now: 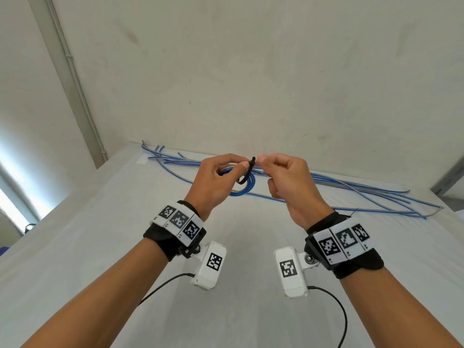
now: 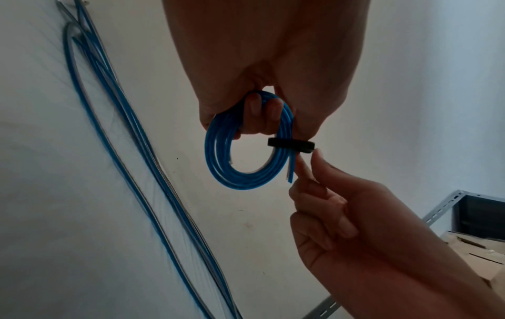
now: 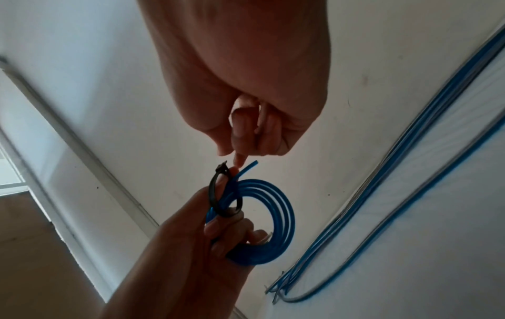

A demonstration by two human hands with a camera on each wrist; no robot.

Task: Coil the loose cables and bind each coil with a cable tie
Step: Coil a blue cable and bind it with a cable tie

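Note:
A small coil of blue cable hangs in the air over the white table. My left hand grips its upper part, fingers through the loop. A black cable tie loops around the coil's strands, and its head sticks up by my left thumb. My right hand has its fingers curled, with thumb and index tips pinched at the tie's end. The tie's tail is not visible. One short cable end pokes out of the coil.
Several loose blue and grey cables lie stretched along the table's far edge, against the wall. A grey metal shelf frame and a cardboard box stand to the right of the table.

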